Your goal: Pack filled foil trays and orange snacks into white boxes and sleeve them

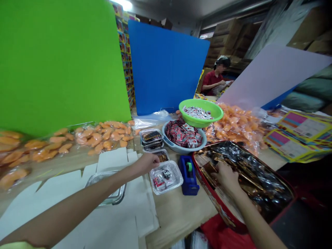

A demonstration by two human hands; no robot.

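Observation:
My left hand (pixel 146 163) is closed, fingertips curled at the upper left rim of a foil tray (pixel 177 179); what they pinch, if anything, is hidden. Inside that tray lie a red-and-white sachet (pixel 158 182) and a dark, shiny small packet (pixel 166 174). Another foil tray with brown contents (pixel 163 157) is partly under its far edge. My right hand (pixel 228 177) reaches into a large red-rimmed tray (pixel 230 221) of brown, shiny wrapped packets. Its fingers close on a brown packet (pixel 209 168) near the left side.
A blue tape dispenser (pixel 190 176) stands between the trays. Behind are a basin of red sachets (pixel 183 135), a green bowl (pixel 201 121) and stacked foil trays (pixel 151 137). Bagged orange pieces (pixel 103 135), white card sheets (pixel 103 221) and a lidded foil tray (pixel 118 193) lie left. A co-worker (pixel 214 79) sits beyond.

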